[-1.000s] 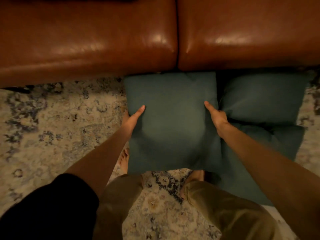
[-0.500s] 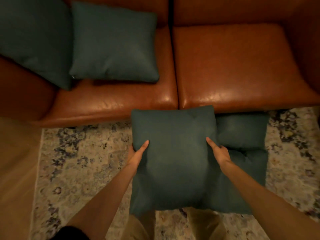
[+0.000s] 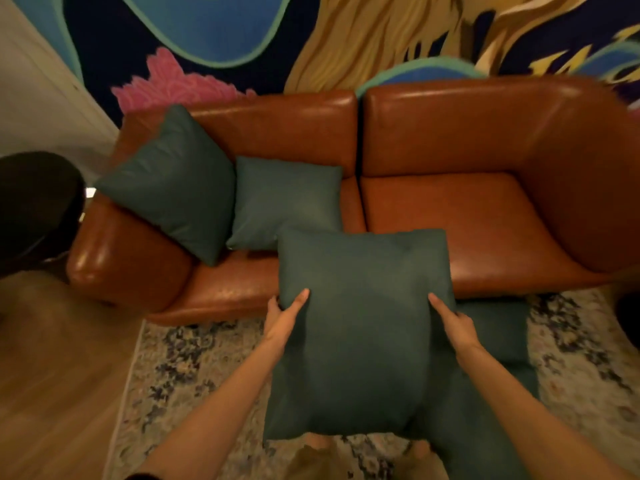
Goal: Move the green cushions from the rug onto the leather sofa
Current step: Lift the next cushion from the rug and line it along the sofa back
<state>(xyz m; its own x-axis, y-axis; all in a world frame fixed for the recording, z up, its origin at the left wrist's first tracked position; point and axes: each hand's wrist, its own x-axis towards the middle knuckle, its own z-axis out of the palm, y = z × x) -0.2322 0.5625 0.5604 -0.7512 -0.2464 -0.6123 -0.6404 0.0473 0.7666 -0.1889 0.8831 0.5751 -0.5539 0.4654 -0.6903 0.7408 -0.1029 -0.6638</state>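
Note:
I hold a large green cushion (image 3: 360, 327) up in front of me, its top edge over the front of the leather sofa (image 3: 450, 216). My left hand (image 3: 285, 317) grips its left side with the thumb on top, and my right hand (image 3: 453, 322) grips its right side. Two green cushions lie on the sofa's left seat: a big one (image 3: 173, 181) leaning on the armrest and a smaller one (image 3: 287, 200) beside it. More green cushions (image 3: 498, 327) lie on the patterned rug (image 3: 180, 368) below my right arm, partly hidden.
The sofa's right seat (image 3: 443, 209) is bare leather. A painted mural (image 3: 311, 39) covers the wall behind the sofa. A dark round object (image 3: 34, 206) sits at the left by the armrest. Wooden floor (image 3: 52, 375) borders the rug on the left.
The cushion has risen off the rug toward the sofa in both hands. My view has tilted up, bringing the whole sofa, its two cushions and the mural into sight.

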